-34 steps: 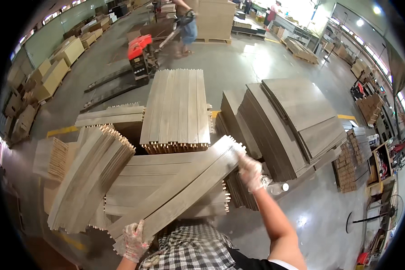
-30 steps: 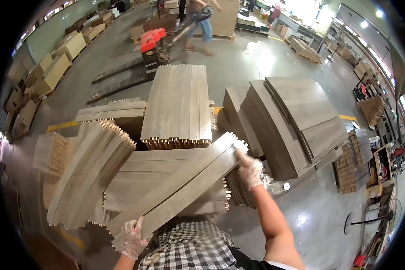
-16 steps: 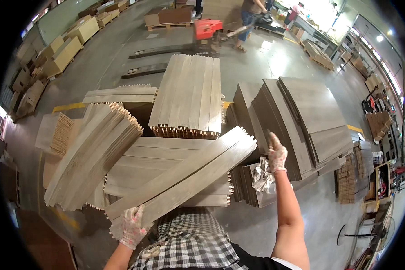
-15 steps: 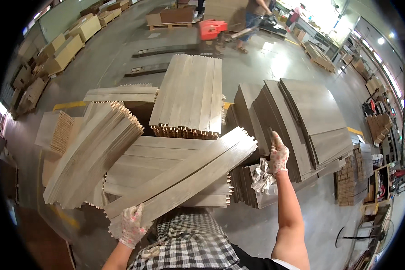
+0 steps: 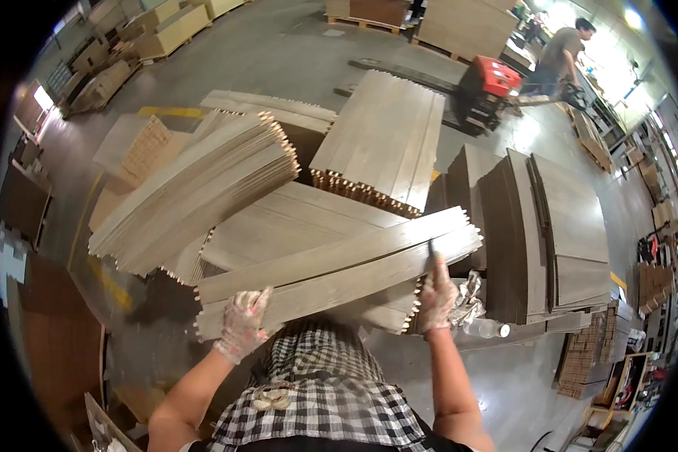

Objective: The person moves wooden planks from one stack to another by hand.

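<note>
Gloved left grip (image 5: 246, 322) grasps a pair of grey-brown planks (image 5: 354, 280)

Seen from above, the planks lie side by side, slanting up from the left grip toward the gloved right grip (image 5: 437, 298). The left grip is clasped on their left end, fingers over the top face. The right grip is at the near edge toward the other end, a small dark object (image 5: 432, 245) at its fingertips, too small to identify; whether it clenches the planks cannot be told.

Below the planks, between the grips, lies a plank stack (image 5: 294, 218). Beyond the left grip is a fanned stack (image 5: 196, 188); ahead of the right grip, a tooth-ended stack (image 5: 384, 143).

Just right of the right grip are crumpled clear plastic (image 5: 470, 301) and a white-capped bottle (image 5: 485, 328); farther right, wide panels (image 5: 580, 226). Well ahead of that grip, a co-worker (image 5: 559, 57) is beside a red pallet jack (image 5: 495, 78).
</note>
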A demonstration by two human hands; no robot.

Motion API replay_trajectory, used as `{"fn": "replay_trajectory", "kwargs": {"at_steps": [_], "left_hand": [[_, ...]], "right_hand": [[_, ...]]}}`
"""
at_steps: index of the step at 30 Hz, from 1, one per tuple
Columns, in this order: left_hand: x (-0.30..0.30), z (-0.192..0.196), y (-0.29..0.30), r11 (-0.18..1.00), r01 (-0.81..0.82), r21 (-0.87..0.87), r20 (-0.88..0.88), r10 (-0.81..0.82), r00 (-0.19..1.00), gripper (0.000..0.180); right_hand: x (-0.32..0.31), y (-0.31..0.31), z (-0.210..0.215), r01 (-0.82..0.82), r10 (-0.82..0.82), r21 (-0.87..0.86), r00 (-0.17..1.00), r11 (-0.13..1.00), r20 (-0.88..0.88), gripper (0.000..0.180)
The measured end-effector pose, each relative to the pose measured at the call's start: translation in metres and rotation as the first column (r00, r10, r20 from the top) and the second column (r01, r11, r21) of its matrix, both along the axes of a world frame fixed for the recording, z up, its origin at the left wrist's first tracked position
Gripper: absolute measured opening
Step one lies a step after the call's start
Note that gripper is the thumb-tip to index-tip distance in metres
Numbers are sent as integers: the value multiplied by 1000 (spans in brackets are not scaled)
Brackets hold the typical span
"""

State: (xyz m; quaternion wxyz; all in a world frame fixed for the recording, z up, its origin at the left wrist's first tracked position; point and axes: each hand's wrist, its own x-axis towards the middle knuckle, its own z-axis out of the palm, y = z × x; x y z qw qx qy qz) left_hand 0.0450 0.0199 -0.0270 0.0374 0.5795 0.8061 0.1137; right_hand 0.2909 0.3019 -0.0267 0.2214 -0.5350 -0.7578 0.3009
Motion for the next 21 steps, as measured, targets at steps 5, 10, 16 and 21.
{"fn": "replay_trajectory", "kwargs": {"at_steps": [5, 10, 16, 21], "left_hand": [[-1, -15, -3, 1000, 9, -12, -57, -10, 998, 96], [-26, -1, -63, 992, -4, 128, -63, 13, 998, 95], [-44, -9, -123, 928, -188, 323, 233, 114, 966, 92], [-55, -27, -161, 792, -378, 480, 449, 148, 881, 63]], "right_hand": [[-53, -132, -66, -449, 484, 230, 867, 863, -121, 47], [-46, -111, -48, -300, 297, 263, 953, 917, 54, 55], [-103, -205, -50, -395, 444, 274, 884, 877, -148, 56], [-125, -237, -50, -438, 470, 216, 872, 873, -132, 59]]}}
